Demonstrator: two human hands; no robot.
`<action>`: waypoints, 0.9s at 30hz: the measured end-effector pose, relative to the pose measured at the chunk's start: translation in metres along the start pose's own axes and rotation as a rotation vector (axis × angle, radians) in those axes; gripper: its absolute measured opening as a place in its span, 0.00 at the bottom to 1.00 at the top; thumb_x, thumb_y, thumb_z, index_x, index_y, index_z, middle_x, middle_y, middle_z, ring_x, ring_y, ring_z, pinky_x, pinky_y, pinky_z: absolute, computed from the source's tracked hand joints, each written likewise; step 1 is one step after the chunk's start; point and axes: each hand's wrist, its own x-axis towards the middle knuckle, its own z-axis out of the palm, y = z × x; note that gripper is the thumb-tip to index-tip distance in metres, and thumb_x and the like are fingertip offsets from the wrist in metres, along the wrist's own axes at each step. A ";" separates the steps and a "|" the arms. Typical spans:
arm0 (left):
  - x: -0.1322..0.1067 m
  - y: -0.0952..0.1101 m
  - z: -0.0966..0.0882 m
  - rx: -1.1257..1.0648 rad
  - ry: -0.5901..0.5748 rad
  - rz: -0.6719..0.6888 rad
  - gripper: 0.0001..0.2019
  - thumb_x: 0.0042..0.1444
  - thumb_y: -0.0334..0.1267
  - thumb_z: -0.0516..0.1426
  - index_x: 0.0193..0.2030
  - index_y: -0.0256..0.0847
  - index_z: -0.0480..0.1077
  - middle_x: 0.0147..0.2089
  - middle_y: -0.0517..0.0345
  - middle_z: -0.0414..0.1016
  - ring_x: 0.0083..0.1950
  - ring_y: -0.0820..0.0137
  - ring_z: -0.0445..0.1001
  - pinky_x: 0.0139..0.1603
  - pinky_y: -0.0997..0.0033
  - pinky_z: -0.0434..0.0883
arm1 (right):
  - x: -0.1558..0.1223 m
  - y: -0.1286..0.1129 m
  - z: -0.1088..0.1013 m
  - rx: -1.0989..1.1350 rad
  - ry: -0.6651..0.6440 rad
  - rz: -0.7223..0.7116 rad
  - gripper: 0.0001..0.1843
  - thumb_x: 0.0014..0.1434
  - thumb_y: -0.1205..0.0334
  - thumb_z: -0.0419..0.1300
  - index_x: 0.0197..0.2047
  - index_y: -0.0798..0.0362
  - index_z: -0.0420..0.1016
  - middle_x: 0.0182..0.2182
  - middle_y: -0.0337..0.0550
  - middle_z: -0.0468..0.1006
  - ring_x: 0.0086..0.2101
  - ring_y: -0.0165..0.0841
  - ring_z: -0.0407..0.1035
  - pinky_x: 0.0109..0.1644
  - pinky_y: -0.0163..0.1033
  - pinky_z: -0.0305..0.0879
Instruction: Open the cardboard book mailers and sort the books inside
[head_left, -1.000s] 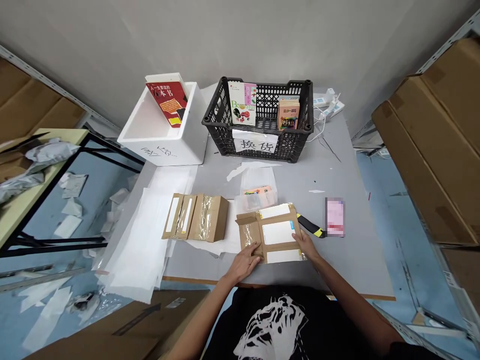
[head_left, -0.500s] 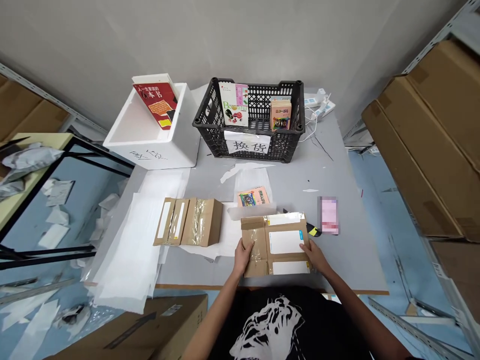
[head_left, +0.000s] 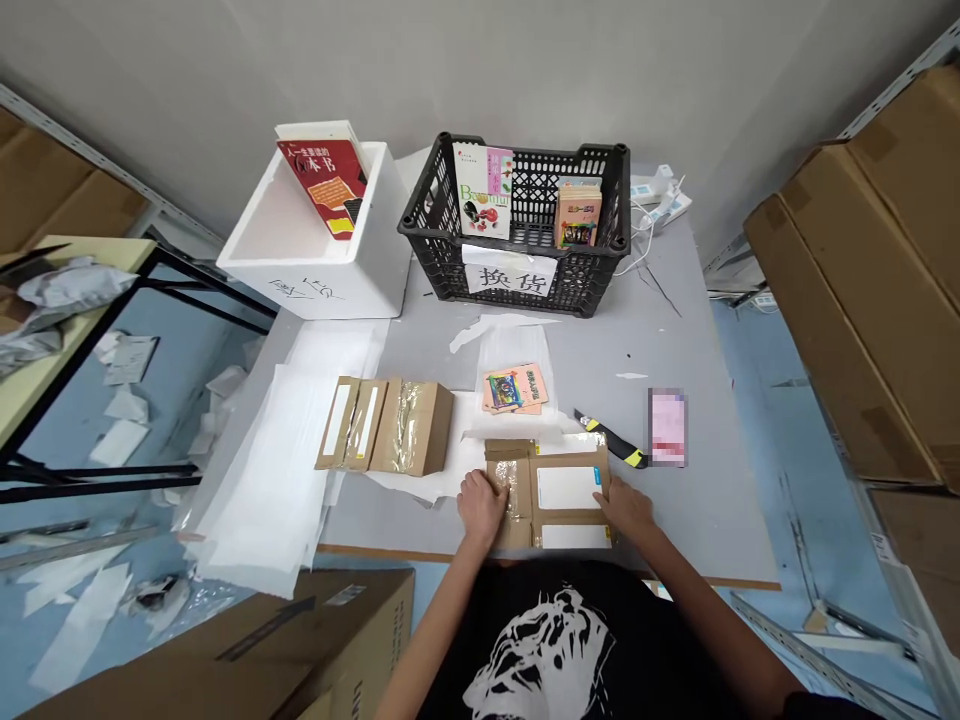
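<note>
A flat cardboard parcel [head_left: 559, 490] with white labels and clear tape lies at the table's near edge. My left hand [head_left: 480, 505] grips its left end with curled fingers. Its right side is held by my right hand [head_left: 626, 505]. Just beyond the parcel lies a small colourful book in a clear bag [head_left: 514, 388]. To the parcel's right rests a black and yellow box cutter [head_left: 611, 450].
A second taped cardboard parcel [head_left: 386, 438] lies to the left on white plastic sheets [head_left: 292, 450]. At the back stand a white foam box [head_left: 315, 250] holding a red book and a black crate [head_left: 517, 225] with books. Cardboard boxes [head_left: 870, 260] fill shelves on the right.
The parcel has been turned square and drawn toward the near edge, uncovering the colourful book and the cutter. My left hand shifted from the parcel's front corner to its left end.
</note>
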 end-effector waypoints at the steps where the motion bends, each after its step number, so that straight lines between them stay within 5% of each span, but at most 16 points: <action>1: 0.001 -0.002 -0.005 -0.047 0.040 0.013 0.17 0.55 0.45 0.53 0.44 0.34 0.62 0.42 0.45 0.69 0.47 0.57 0.68 0.44 0.59 0.65 | 0.000 0.000 -0.008 -0.002 0.013 -0.004 0.17 0.63 0.55 0.48 0.46 0.59 0.67 0.43 0.58 0.75 0.44 0.46 0.71 0.42 0.43 0.61; 5: 0.020 -0.011 -0.042 -0.331 0.253 -0.045 0.13 0.61 0.42 0.44 0.45 0.36 0.61 0.42 0.47 0.68 0.46 0.61 0.69 0.46 0.61 0.66 | 0.005 -0.010 -0.054 0.163 0.204 -0.079 0.16 0.65 0.59 0.42 0.44 0.53 0.68 0.41 0.51 0.76 0.39 0.39 0.72 0.37 0.39 0.59; 7: 0.031 -0.012 -0.068 -0.440 0.202 -0.114 0.12 0.62 0.41 0.42 0.44 0.38 0.62 0.42 0.47 0.70 0.44 0.61 0.71 0.44 0.62 0.66 | 0.008 -0.021 -0.079 0.272 0.327 -0.154 0.15 0.64 0.59 0.42 0.44 0.51 0.68 0.40 0.48 0.77 0.37 0.37 0.71 0.35 0.38 0.58; 11: 0.038 -0.013 -0.115 -0.474 0.119 -0.046 0.13 0.62 0.41 0.43 0.45 0.40 0.63 0.39 0.51 0.74 0.40 0.62 0.73 0.40 0.65 0.66 | 0.010 -0.054 -0.106 0.417 0.483 -0.316 0.13 0.62 0.59 0.45 0.41 0.50 0.70 0.36 0.45 0.77 0.35 0.37 0.70 0.34 0.37 0.57; 17: 0.043 -0.057 -0.143 -0.280 0.379 -0.119 0.14 0.60 0.39 0.47 0.49 0.37 0.63 0.46 0.45 0.71 0.49 0.59 0.70 0.47 0.62 0.67 | 0.010 -0.136 -0.084 0.601 0.320 -0.572 0.09 0.57 0.59 0.50 0.38 0.49 0.70 0.33 0.42 0.78 0.34 0.35 0.71 0.38 0.38 0.62; 22: 0.061 -0.094 -0.145 -0.074 0.285 -0.120 0.18 0.57 0.37 0.50 0.54 0.31 0.61 0.50 0.40 0.67 0.54 0.56 0.65 0.53 0.59 0.64 | 0.012 -0.217 -0.059 0.698 0.107 -0.585 0.16 0.55 0.60 0.54 0.48 0.51 0.66 0.40 0.46 0.77 0.37 0.35 0.72 0.44 0.40 0.65; 27: 0.072 -0.087 -0.139 0.009 0.232 -0.030 0.19 0.56 0.41 0.52 0.53 0.34 0.63 0.52 0.41 0.66 0.54 0.55 0.64 0.53 0.58 0.62 | 0.016 -0.266 -0.035 0.813 -0.032 -0.490 0.19 0.56 0.62 0.54 0.51 0.54 0.64 0.47 0.53 0.75 0.46 0.40 0.71 0.52 0.45 0.63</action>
